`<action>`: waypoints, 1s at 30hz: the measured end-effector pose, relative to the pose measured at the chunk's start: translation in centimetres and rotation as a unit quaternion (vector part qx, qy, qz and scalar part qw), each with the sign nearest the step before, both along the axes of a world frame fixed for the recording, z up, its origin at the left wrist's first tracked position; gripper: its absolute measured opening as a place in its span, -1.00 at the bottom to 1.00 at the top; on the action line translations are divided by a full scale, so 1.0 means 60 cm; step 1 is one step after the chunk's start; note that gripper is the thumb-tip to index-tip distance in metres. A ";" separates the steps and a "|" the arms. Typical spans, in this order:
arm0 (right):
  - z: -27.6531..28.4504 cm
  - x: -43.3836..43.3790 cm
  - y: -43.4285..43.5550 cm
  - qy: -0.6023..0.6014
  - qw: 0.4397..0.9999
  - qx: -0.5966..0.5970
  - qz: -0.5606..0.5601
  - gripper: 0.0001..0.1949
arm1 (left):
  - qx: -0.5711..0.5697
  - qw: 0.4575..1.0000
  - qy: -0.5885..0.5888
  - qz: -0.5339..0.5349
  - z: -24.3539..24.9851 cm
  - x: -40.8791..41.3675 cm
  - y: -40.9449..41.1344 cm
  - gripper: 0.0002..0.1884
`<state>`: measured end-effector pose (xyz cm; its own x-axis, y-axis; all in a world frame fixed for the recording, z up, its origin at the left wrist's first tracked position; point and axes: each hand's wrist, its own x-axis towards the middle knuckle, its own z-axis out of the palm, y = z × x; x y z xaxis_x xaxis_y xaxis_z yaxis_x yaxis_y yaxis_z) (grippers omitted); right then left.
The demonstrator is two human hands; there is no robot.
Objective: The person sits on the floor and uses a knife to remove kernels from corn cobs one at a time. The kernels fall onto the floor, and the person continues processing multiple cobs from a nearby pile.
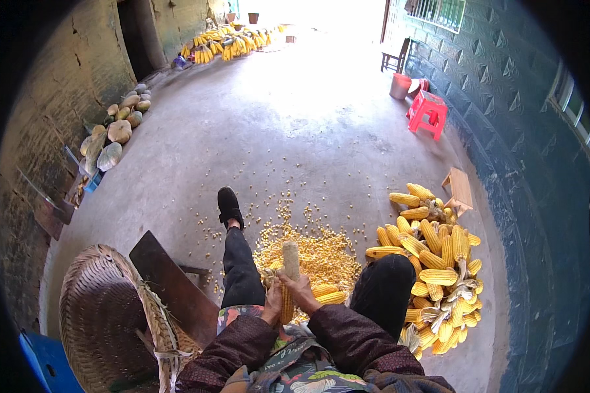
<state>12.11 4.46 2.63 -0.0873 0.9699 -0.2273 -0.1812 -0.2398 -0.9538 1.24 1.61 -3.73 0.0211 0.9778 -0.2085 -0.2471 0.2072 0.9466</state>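
Observation:
Between my knees, my left hand (273, 298) grips a yellow ear of corn (287, 307) that points down toward my lap. My right hand (299, 290) is closed around a pale, stripped corncob (290, 259), which stands upright against the ear. The two hands are close together, and my fingers hide where cob and ear meet. Below them loose corn kernels (319, 245) lie heaped on the floor. A few more yellow ears (330, 294) rest beside my right wrist, at the heap's near side.
A pile of corn ears (437, 265) with some husks lies right of my knee, by a small wooden stool (458, 189). At left stand a woven basket (103, 314) and a dark wooden bench (169, 285). Pumpkins (119, 131) line the left wall; a red plastic stool (427, 113) stands right.

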 end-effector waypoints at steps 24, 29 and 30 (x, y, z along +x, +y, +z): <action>0.026 0.003 0.006 -0.120 0.988 0.032 -0.097 -0.67 | -0.240 0.922 -0.281 -0.117 0.058 -0.016 -0.016 -0.27; 0.025 0.005 0.014 0.027 0.999 -0.045 -0.011 -0.66 | -0.206 0.947 -0.244 -0.023 0.040 -0.012 -0.004 -0.24; 0.024 -0.006 0.008 0.003 0.999 -0.037 -0.003 -0.65 | -0.207 0.946 -0.252 0.003 0.037 0.001 -0.003 -0.25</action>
<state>11.72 4.96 4.05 -0.0822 0.9511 -0.2978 -0.1881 -0.3082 -0.9325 1.28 1.46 -1.52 0.2148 0.8155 -0.5374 -0.6468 0.5310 0.5474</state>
